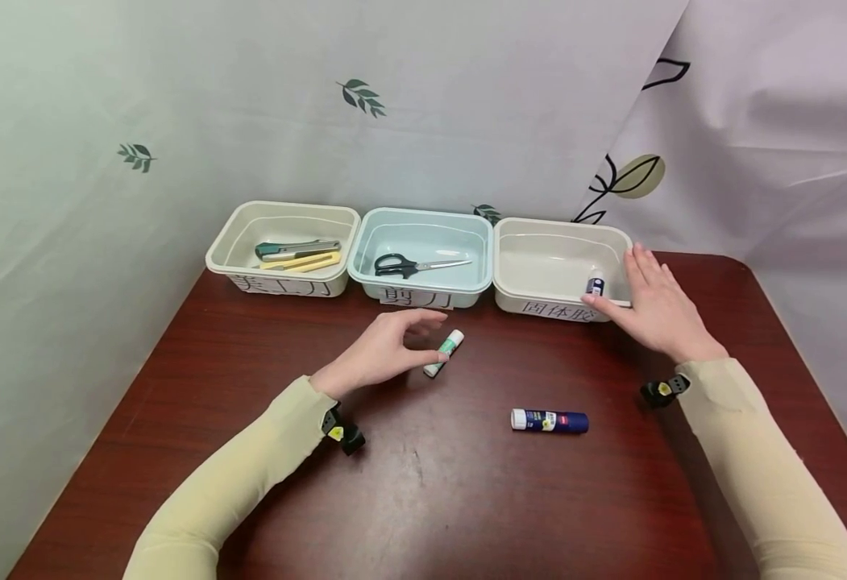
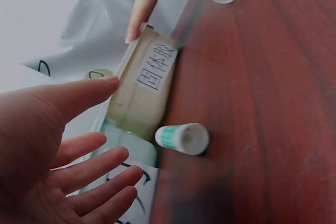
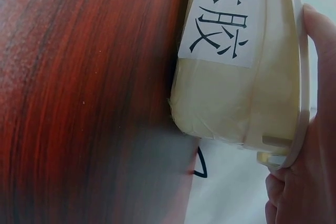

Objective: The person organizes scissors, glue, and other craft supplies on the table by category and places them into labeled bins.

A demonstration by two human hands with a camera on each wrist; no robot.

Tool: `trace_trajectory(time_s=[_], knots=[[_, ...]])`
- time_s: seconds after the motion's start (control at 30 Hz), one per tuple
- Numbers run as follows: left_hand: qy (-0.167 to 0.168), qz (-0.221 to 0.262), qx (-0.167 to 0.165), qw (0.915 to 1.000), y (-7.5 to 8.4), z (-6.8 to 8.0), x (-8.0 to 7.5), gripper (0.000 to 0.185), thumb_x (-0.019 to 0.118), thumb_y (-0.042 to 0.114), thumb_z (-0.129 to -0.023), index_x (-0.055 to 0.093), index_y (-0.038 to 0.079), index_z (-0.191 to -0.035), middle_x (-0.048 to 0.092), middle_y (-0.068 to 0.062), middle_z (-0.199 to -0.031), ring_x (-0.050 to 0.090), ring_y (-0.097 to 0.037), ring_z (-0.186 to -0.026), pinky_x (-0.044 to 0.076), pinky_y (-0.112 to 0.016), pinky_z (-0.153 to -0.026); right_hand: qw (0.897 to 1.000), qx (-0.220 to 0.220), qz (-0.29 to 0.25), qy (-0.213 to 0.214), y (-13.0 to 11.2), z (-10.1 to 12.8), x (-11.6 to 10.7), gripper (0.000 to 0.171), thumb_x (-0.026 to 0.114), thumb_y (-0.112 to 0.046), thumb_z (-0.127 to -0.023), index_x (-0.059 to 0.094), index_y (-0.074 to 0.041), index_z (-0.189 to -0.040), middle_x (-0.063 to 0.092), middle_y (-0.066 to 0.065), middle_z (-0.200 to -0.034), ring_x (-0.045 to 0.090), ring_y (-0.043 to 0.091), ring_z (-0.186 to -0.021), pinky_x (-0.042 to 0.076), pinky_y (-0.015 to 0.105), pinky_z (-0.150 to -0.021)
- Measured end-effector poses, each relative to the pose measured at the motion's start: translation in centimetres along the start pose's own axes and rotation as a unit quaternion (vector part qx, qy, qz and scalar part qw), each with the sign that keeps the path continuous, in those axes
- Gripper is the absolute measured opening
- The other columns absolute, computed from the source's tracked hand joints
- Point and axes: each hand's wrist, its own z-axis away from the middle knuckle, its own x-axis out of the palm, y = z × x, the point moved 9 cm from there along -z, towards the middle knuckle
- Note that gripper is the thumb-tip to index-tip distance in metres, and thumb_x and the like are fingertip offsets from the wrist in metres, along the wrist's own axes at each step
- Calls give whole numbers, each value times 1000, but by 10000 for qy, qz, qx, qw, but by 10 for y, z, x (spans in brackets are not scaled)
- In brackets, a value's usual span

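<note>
My left hand (image 1: 387, 350) hovers over the table beside a small white and green glue stick (image 1: 444, 353), its fingers spread and holding nothing. In the left wrist view the same glue stick lies just past the fingertips, apart from them. At the far right, my right hand (image 1: 658, 310) rests on the rim corner of a cream bin (image 1: 539, 300), with the fingers extended along its side and the thumb at the front rim. Inside that bin is a dark blue glue stick with a white end (image 1: 595, 283). Another blue glue stick (image 1: 550, 421) lies on the table between the forearms.
A light blue bin (image 1: 423, 216) in the middle holds black-handled scissors (image 1: 419, 265). The left cream bin (image 1: 283, 211) contains several yellow and green utility knives (image 1: 300, 256). Handwritten labels mark the bin fronts. A patterned curtain (image 1: 423, 105) hangs behind the dark red table (image 1: 423, 499).
</note>
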Motion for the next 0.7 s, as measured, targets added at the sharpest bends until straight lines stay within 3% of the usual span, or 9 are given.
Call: trace_trajectory(time_s=[0.3, 0.5, 0.7], knots=[[2, -423, -111, 9990, -12, -5, 21, 62, 88, 28, -83, 64, 4, -135, 70, -3, -115, 66, -15, -101, 53, -31, -89, 10000, 15, -24, -10, -1, -1, 0, 106, 50, -65, -98, 6, 11, -157, -4, 26, -165, -7, 35, -153, -6, 46, -122], [189, -598, -347, 9974, -17, -10, 25, 60, 89, 28, -82, 66, 6, -132, 70, 1, -108, 64, -12, -91, 53, -28, -82, 10000, 4, -41, -3, 0, -1, 0, 105, 50, -65, -98, 5, 11, -157, -5, 25, -165, -7, 34, -153, -6, 45, -122], [259, -473, -514, 9972, -21, -14, 26, 57, 89, 23, -81, 67, 4, -130, 71, -2, -105, 64, -11, -82, 54, -26, -73, 10000, 8, -60, 12, -1, 0, 0, 105, 50, -64, -98, 5, 10, -157, -4, 26, -165, -6, 35, -153, -5, 46, -122]])
